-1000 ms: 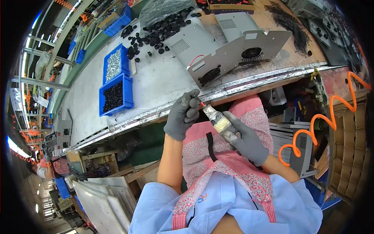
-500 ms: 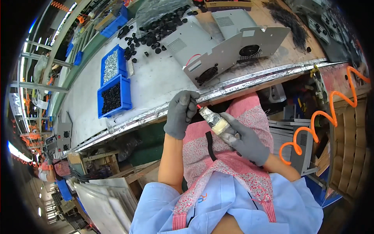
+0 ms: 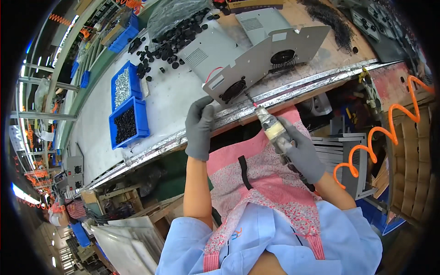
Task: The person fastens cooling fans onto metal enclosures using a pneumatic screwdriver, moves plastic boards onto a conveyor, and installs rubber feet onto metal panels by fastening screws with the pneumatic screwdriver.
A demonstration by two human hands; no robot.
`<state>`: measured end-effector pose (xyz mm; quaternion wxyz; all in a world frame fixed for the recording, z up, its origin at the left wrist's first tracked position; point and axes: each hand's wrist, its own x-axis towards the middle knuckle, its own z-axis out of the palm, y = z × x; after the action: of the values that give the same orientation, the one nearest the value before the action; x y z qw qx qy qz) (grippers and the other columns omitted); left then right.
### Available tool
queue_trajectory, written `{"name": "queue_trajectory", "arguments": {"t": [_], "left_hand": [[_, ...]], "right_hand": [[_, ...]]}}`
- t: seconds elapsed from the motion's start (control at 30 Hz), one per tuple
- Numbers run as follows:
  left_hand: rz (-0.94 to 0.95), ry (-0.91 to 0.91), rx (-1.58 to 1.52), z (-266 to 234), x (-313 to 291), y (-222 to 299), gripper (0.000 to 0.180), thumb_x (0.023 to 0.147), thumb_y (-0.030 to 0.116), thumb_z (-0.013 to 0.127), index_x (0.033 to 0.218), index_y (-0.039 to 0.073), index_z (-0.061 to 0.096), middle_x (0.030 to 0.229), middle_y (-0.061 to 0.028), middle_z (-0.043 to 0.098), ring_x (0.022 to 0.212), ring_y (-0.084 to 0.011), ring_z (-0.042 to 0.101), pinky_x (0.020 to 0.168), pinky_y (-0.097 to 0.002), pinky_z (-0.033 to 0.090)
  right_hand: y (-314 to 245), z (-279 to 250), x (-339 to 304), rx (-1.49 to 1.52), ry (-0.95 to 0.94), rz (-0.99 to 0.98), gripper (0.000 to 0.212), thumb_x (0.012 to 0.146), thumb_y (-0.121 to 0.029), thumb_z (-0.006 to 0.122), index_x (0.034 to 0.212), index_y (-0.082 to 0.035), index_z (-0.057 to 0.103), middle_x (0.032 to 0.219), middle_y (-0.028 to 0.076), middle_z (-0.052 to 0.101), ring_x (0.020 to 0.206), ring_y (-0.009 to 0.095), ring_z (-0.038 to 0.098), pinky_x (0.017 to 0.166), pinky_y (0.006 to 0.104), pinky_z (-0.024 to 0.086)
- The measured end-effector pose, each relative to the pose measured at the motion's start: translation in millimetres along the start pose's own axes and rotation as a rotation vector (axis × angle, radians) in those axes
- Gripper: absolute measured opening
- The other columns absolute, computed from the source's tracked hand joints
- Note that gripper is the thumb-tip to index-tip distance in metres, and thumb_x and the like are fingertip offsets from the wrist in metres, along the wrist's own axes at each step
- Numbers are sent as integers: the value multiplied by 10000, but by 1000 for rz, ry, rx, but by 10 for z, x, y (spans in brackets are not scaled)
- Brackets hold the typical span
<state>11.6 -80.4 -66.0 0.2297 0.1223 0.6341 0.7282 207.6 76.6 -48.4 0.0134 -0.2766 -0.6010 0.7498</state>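
Note:
My right hand (image 3: pixel 302 153) is closed around a power screwdriver (image 3: pixel 274 130) with a clear, worn body and a yellowish band of tape. Its thin dark bit points up and left, its tip close to the black fan (image 3: pixel 233 90) in the upright grey metal panel (image 3: pixel 256 68). My left hand (image 3: pixel 200 130) is at the lower left corner of that panel, fingers bent. Their tips are partly hidden, so whether they grip the edge is unclear. Grey gloves cover both hands. A second black fan (image 3: pixel 283 56) sits further right in the grey sheet metal.
Left on the bench (image 3: pixel 169 98) stand a blue bin of black screws (image 3: pixel 124 126) and a blue bin of silvery parts (image 3: pixel 122 87). Loose black caps (image 3: pixel 172 50) lie behind. A coiled orange air hose (image 3: pixel 373 133) hangs at right. White boards (image 3: pixel 123 243) lean below the bench.
My left hand has left the screwdriver's bit and moved left to the panel's corner. My right hand has swung the screwdriver right and up, its bit now close to the fan.

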Motion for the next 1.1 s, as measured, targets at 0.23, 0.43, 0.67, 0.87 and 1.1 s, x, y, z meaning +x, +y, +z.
{"name": "queue_trajectory", "arguments": {"t": [0.23,0.43,0.67,0.87,1.1], "left_hand": [[42,-61,223,194,312,-22,426,723,115,718,1088,-39,562,786,-43,628,689,-90,567,616,-235,470],[19,-251,392,35,442,-25,313,711,71,719,985,-52,628,855,-84,662,770,-114,601,709,-259,494],[0,-220,365,85,413,-14,372,701,82,724,1033,-45,613,908,-74,658,800,-111,596,731,-257,487],[-20,-171,412,97,389,-18,389,703,81,727,1051,-43,606,929,-68,655,808,-115,600,739,-257,489],[-81,-185,235,89,373,-36,401,692,18,721,1064,-47,585,940,-77,646,808,-123,601,728,-257,498]], "right_hand": [[60,-44,169,-15,13,4,575,869,-258,517,1375,-61,328,750,13,517,518,49,457,467,198,401],[-137,-124,243,290,-118,174,564,904,-329,500,1374,-69,328,772,49,537,495,101,513,444,237,457],[-115,-135,297,179,-81,160,545,911,-339,498,1358,-62,355,764,55,544,499,115,540,443,240,469],[-216,-98,103,85,-50,108,488,908,-227,488,1357,-76,371,813,42,543,595,87,533,480,219,468],[-296,-54,132,-8,8,-11,501,899,-214,489,1365,-77,366,866,39,539,699,80,510,528,227,470]]}}
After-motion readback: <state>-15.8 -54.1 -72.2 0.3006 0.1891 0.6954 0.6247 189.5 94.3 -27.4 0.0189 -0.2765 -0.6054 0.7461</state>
